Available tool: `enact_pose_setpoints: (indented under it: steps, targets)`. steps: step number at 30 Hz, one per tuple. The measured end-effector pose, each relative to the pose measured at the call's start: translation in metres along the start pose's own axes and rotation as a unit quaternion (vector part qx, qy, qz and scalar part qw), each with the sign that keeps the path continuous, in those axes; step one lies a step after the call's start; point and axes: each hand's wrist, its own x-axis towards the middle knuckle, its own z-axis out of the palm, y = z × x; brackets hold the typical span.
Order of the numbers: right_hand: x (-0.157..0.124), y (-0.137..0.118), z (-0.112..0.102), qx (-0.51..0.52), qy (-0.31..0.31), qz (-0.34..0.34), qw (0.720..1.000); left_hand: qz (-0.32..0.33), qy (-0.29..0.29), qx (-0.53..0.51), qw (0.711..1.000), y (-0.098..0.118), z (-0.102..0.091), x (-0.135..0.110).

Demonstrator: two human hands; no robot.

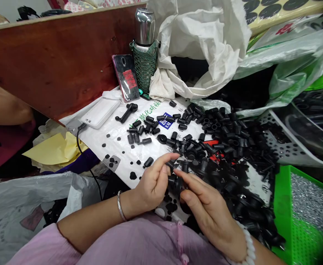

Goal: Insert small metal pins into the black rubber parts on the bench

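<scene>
While the left hand (153, 181) curled with its thumb tucked against its fingers, the right hand (212, 211) kept its thumb and forefinger narrowly apart; whether either gripped anything, I could not tell. Black plastic sleeves (226, 132) lay heaped beyond them on a white printed sheet (112, 127), left of a green tray (284, 206).

Green basket (283, 208) cropped at right, left hand's (152, 182) palm hidden
</scene>
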Motion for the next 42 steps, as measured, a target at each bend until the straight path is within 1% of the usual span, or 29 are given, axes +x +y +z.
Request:
enact_pose_setpoints:
  steps: [2, 3, 5, 6, 8, 11, 13, 14, 17, 21, 22, 23, 24, 25, 27, 28, 29, 30, 31, 33, 34, 35, 36, 37, 38, 39, 41, 42]
  targets:
    - [0.001, 0.000, -0.003, -0.085, 0.000, -0.048, 0.995, -0.070, 0.004, -0.058, 0.996, 0.002, 0.002, 0.001]
    - [0.001, 0.000, -0.004, -0.127, -0.002, -0.071, 0.989, -0.094, 0.004, -0.073, 0.993, 0.003, 0.003, 0.001]
    - [0.000, 0.000, -0.003, -0.191, 0.006, -0.109, 0.975, -0.107, 0.005, -0.072, 0.992, 0.005, 0.003, 0.002]
    - [-0.001, 0.000, -0.001, -0.206, 0.015, -0.119, 0.971, -0.095, 0.007, -0.060, 0.994, 0.005, 0.003, 0.002]
    - [-0.001, -0.001, 0.003, -0.186, 0.039, -0.113, 0.975, -0.046, 0.014, -0.027, 0.998, 0.003, 0.002, 0.001]
    - [0.000, -0.003, 0.008, -0.101, 0.043, -0.056, 0.992, 0.015, 0.019, 0.018, 1.000, -0.004, 0.001, -0.002]
    - [0.000, -0.002, 0.010, -0.085, 0.045, -0.049, 0.994, 0.027, 0.011, 0.030, 0.999, -0.007, -0.001, -0.003]
    - [0.000, -0.001, 0.010, -0.093, 0.049, -0.063, 0.993, 0.025, 0.003, 0.028, 0.999, -0.007, -0.001, -0.003]
    - [0.001, 0.004, 0.008, -0.142, 0.055, -0.130, 0.980, -0.016, -0.020, -0.006, 1.000, 0.000, -0.001, 0.000]
    - [0.003, 0.011, 0.002, -0.179, 0.021, -0.194, 0.964, -0.123, -0.040, -0.105, 0.986, 0.013, 0.002, 0.003]
    - [0.004, 0.011, 0.001, -0.180, 0.017, -0.205, 0.962, -0.137, -0.044, -0.119, 0.982, 0.015, 0.002, 0.004]
    - [0.005, 0.011, 0.000, -0.178, 0.016, -0.210, 0.961, -0.134, -0.042, -0.120, 0.983, 0.015, 0.002, 0.004]
    - [0.006, 0.009, 0.000, -0.172, 0.020, -0.206, 0.963, -0.114, -0.035, -0.106, 0.987, 0.015, 0.002, 0.004]
    - [0.007, 0.007, 0.000, -0.159, 0.028, -0.195, 0.967, -0.080, -0.026, -0.079, 0.993, 0.014, 0.001, 0.004]
    - [0.010, 0.001, 0.001, -0.101, 0.039, -0.146, 0.983, 0.018, -0.012, 0.007, 1.000, 0.011, -0.003, 0.006]
    - [0.012, -0.003, 0.002, -0.058, 0.033, -0.106, 0.992, 0.072, -0.011, 0.056, 0.996, 0.009, -0.005, 0.007]
    - [0.014, -0.006, 0.003, -0.007, 0.016, -0.052, 0.998, 0.123, -0.011, 0.103, 0.987, 0.007, -0.007, 0.009]
    - [0.015, -0.009, 0.004, 0.050, -0.007, 0.014, 0.999, 0.168, -0.010, 0.142, 0.975, 0.004, -0.009, 0.011]
    - [0.017, -0.011, 0.005, 0.109, -0.033, 0.087, 0.990, 0.204, -0.006, 0.171, 0.964, 0.002, -0.011, 0.013]
    - [0.021, -0.014, 0.006, 0.205, -0.075, 0.216, 0.952, 0.245, 0.007, 0.198, 0.949, -0.002, -0.012, 0.017]
    - [0.023, -0.014, 0.005, 0.237, -0.094, 0.259, 0.932, 0.253, 0.012, 0.199, 0.947, -0.004, -0.012, 0.018]
    - [0.025, -0.014, 0.004, 0.255, -0.113, 0.285, 0.917, 0.252, 0.015, 0.193, 0.948, -0.005, -0.011, 0.019]
    - [0.026, -0.013, 0.001, 0.255, -0.132, 0.294, 0.912, 0.240, 0.016, 0.179, 0.954, -0.006, -0.011, 0.019]
    - [0.026, -0.012, -0.003, 0.238, -0.146, 0.289, 0.916, 0.217, 0.015, 0.158, 0.963, -0.005, -0.010, 0.020]
    - [0.026, -0.011, -0.007, 0.206, -0.149, 0.271, 0.928, 0.186, 0.014, 0.130, 0.974, -0.004, -0.009, 0.020]
    - [0.025, -0.009, -0.011, 0.161, -0.136, 0.240, 0.948, 0.150, 0.013, 0.101, 0.983, -0.002, -0.008, 0.019]
    - [0.022, -0.005, -0.019, 0.043, -0.073, 0.145, 0.986, 0.082, 0.015, 0.056, 0.995, 0.003, -0.006, 0.019]
    - [0.020, -0.004, -0.021, -0.015, -0.041, 0.091, 0.995, 0.059, 0.016, 0.045, 0.997, 0.005, -0.005, 0.018]
